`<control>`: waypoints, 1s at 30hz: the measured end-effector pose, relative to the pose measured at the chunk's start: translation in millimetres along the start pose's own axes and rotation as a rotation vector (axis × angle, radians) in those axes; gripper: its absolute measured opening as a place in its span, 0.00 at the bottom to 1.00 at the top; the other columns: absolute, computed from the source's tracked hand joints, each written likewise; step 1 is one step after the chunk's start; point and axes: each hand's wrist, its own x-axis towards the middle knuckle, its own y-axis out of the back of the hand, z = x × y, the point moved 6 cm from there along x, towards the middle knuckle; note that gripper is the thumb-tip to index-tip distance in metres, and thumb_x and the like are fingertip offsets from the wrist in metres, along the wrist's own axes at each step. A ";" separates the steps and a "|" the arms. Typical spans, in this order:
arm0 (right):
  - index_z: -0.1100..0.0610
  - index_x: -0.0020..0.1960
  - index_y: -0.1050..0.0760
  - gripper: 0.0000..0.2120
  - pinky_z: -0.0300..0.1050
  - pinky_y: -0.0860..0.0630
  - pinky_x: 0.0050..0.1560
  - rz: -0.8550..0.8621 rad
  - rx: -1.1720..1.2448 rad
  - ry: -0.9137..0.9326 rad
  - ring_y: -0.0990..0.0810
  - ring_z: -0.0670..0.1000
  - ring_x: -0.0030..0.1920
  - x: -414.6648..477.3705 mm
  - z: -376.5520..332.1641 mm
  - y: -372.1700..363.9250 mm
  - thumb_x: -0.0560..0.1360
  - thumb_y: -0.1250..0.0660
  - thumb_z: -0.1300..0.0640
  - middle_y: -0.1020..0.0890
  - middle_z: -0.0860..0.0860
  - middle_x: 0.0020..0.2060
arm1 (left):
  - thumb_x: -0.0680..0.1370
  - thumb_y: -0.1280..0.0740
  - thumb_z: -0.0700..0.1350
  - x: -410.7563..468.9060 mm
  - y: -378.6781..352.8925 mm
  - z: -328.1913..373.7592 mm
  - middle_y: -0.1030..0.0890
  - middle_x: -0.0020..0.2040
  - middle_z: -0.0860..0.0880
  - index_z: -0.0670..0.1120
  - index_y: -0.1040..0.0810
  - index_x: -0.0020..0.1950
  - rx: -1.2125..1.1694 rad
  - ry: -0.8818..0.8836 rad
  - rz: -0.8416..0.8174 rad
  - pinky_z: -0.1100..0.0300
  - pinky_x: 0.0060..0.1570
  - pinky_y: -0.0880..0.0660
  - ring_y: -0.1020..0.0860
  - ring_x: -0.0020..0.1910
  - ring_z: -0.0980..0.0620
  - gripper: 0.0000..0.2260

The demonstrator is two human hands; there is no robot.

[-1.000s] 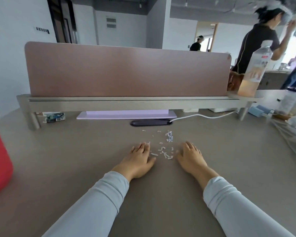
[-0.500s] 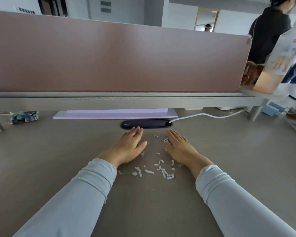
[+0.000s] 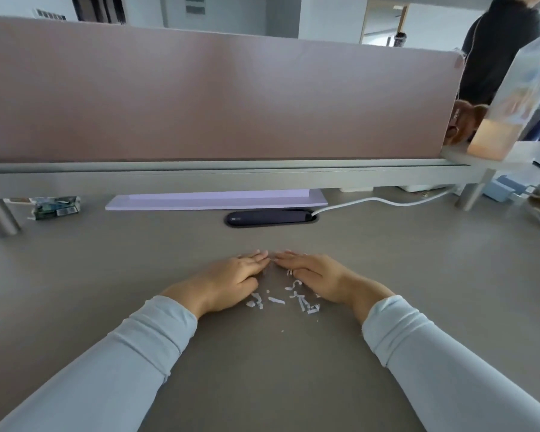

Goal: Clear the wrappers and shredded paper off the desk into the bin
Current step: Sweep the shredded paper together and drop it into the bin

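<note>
Small white bits of shredded paper [image 3: 293, 299] lie scattered on the grey desk [image 3: 418, 275], between my two hands. My left hand [image 3: 231, 280] lies flat, palm down, on the left of the bits. My right hand [image 3: 315, 277] lies flat on their right. The fingertips of both hands nearly touch beyond the paper, forming a wedge around it. Neither hand holds anything. A crumpled green wrapper [image 3: 55, 207] sits far left under the shelf. No bin is in view.
A pink divider panel [image 3: 215, 98] on a metal shelf rail [image 3: 231, 176] closes the far side. Beneath it lie a lilac flat board [image 3: 215, 201], a black cable port [image 3: 268, 218] and a white cable [image 3: 381, 201]. A drink bottle [image 3: 512, 98] stands at the right; a person stands behind.
Both hands reached forward past the shreds, then turned inward until the fingertips met beyond them. The head moved closer and lower, and the red bin at the left left the view.
</note>
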 end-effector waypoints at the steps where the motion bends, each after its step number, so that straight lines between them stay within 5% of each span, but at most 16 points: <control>1: 0.58 0.68 0.33 0.19 0.38 0.50 0.74 0.003 0.053 -0.002 0.42 0.42 0.71 -9.2 -3.1 -1.4 0.79 0.47 0.65 0.34 0.50 0.72 | 0.79 0.46 0.39 -6.6 -1.8 2.4 0.46 0.76 0.53 0.48 0.44 0.74 -0.028 -0.020 0.000 0.66 0.71 0.55 0.49 0.75 0.58 0.23; 7: 0.52 0.64 0.30 0.20 0.33 0.32 0.62 0.188 0.431 -0.082 0.24 0.46 0.61 -55.5 -10.3 0.3 0.73 0.47 0.57 0.23 0.50 0.60 | 0.77 0.42 0.41 -40.9 -0.3 9.3 0.23 0.64 0.51 0.54 0.28 0.66 -0.265 -0.014 0.174 0.58 0.67 0.33 0.26 0.63 0.54 0.19; 10: 0.52 0.69 0.34 0.21 0.37 0.34 0.63 0.418 0.290 -0.223 0.27 0.51 0.66 -71.2 -0.1 13.5 0.77 0.46 0.63 0.25 0.53 0.64 | 0.78 0.44 0.43 -29.1 10.0 14.0 0.33 0.72 0.48 0.48 0.33 0.70 -0.193 -0.003 0.273 0.58 0.72 0.43 0.36 0.72 0.52 0.20; 14: 0.55 0.73 0.43 0.24 0.42 0.39 0.68 0.308 0.003 -0.330 0.35 0.54 0.71 -74.8 -4.9 6.3 0.78 0.46 0.60 0.34 0.54 0.72 | 0.80 0.48 0.41 2.1 -5.3 26.5 0.49 0.77 0.50 0.45 0.46 0.75 -0.060 0.043 0.083 0.60 0.72 0.56 0.53 0.76 0.55 0.22; 19: 0.53 0.75 0.54 0.27 0.43 0.47 0.74 0.162 -0.146 -0.317 0.45 0.50 0.75 -77.4 -12.0 -3.0 0.79 0.48 0.55 0.44 0.51 0.76 | 0.80 0.49 0.40 -4.6 -15.3 35.9 0.46 0.76 0.53 0.48 0.42 0.74 -0.064 -0.016 -0.003 0.62 0.72 0.56 0.49 0.75 0.58 0.21; 24: 0.51 0.75 0.53 0.27 0.41 0.47 0.74 0.062 -0.105 -0.185 0.44 0.50 0.75 -77.5 -28.5 -17.4 0.79 0.48 0.58 0.42 0.50 0.75 | 0.78 0.46 0.39 -49.9 -19.2 40.6 0.41 0.75 0.55 0.51 0.38 0.72 -0.120 -0.083 -0.035 0.62 0.73 0.50 0.44 0.74 0.59 0.23; 28: 0.53 0.73 0.43 0.25 0.24 0.40 0.63 0.188 0.277 -0.092 0.34 0.40 0.67 -87.5 -36.7 -14.7 0.78 0.46 0.67 0.31 0.47 0.68 | 0.75 0.42 0.44 -86.7 -12.2 37.8 0.35 0.72 0.57 0.56 0.39 0.72 -0.177 -0.053 0.082 0.65 0.68 0.41 0.36 0.69 0.60 0.25; 30: 0.53 0.71 0.39 0.23 0.29 0.35 0.61 0.334 0.310 -0.144 0.30 0.43 0.65 -98.0 -29.5 -2.2 0.77 0.45 0.65 0.28 0.49 0.67 | 0.75 0.44 0.53 -96.5 -4.1 35.3 0.36 0.72 0.56 0.55 0.40 0.72 -0.098 -0.017 0.185 0.67 0.66 0.42 0.38 0.70 0.58 0.24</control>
